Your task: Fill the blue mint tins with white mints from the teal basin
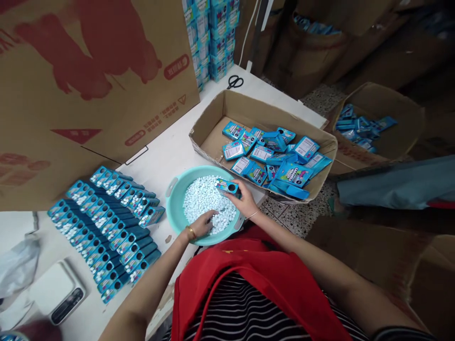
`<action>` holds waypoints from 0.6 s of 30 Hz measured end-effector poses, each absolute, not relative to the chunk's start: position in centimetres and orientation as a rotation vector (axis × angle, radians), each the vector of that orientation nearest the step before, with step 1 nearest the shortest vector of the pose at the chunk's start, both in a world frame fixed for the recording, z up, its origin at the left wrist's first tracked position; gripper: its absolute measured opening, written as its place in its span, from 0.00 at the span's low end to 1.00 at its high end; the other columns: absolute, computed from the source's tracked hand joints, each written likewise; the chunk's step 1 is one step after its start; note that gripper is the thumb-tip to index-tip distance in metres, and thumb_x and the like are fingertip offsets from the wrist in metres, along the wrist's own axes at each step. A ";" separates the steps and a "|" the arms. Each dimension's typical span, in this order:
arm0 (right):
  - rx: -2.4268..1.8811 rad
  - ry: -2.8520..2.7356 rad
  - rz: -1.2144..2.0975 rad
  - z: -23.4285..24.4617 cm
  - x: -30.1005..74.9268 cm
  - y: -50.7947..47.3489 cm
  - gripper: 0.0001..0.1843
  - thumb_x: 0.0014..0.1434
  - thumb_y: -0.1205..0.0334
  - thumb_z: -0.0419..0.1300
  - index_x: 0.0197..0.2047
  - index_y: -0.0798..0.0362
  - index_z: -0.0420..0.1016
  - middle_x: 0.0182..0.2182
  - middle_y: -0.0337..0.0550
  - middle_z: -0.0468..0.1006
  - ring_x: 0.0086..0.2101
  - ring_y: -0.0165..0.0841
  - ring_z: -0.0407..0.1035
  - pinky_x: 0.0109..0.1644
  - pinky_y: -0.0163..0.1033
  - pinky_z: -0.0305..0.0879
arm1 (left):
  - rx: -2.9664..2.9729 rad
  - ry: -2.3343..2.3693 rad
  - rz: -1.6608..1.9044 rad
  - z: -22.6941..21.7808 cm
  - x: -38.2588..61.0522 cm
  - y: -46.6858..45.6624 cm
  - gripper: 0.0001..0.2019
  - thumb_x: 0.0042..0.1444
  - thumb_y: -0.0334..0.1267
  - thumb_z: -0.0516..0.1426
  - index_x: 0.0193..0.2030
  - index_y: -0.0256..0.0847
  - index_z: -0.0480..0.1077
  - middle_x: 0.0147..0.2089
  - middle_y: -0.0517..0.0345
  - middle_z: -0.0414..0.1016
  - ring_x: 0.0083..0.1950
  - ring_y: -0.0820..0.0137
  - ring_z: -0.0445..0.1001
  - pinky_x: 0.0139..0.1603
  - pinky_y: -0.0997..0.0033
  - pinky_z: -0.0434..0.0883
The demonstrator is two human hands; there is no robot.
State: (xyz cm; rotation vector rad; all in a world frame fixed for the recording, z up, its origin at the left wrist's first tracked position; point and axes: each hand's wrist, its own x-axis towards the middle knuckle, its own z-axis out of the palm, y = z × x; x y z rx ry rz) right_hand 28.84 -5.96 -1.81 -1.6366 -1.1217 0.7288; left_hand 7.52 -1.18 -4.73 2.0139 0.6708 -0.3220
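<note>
Behind your bench leans a big printed carton (88,80); to your right sits an open cardboard tray (209,137) heaped with blue boxes. On the white table (159,156), filled blue boxes (106,222) lie in tidy rows. Directly before you is the teal basin (174,199) of small white tablets (202,196).

You look to be mid-fill: your right hand (245,201) has its fingers clamped round one small blue box (228,187), held over the basin's far edge. Your left hand (202,225) rests in the tablets, fingers curled downward; whether they pinch any, I cannot tell. Next calls for a steady scoop into the box's opening.
</note>
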 end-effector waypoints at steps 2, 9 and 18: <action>-1.623 -1.117 0.735 -1.9 28.8 -6.0 0.22 0.53 0.56 0.63 0.50 0.50 0.64 0.47 0.47 0.73 0.47 0.40 0.68 0.54 0.47 0.64 | 1.967 0.648 -0.284 -3.1 6.8 -0.4 0.21 0.53 0.30 0.51 0.56 0.38 0.60 0.50 0.53 0.71 0.45 0.71 0.70 0.49 0.69 0.69; -1.590 -1.214 0.708 -1.7 28.0 -6.0 0.19 0.55 0.62 0.60 0.50 0.50 0.65 0.45 0.47 0.71 0.47 0.40 0.67 0.53 0.47 0.65 | 1.923 0.671 -0.146 5.5 5.1 3.3 0.18 0.58 0.36 0.50 0.55 0.40 0.61 0.50 0.51 0.70 0.47 0.68 0.69 0.51 0.64 0.68; -1.536 -1.610 0.645 -1.2 25.9 -6.1 0.26 0.49 0.76 0.51 0.52 0.51 0.65 0.46 0.50 0.70 0.49 0.43 0.64 0.54 0.51 0.64 | 2.499 0.764 -0.631 12.7 10.0 4.1 0.21 0.56 0.22 0.45 0.55 0.36 0.62 0.48 0.45 0.70 0.45 0.64 0.73 0.44 0.63 0.72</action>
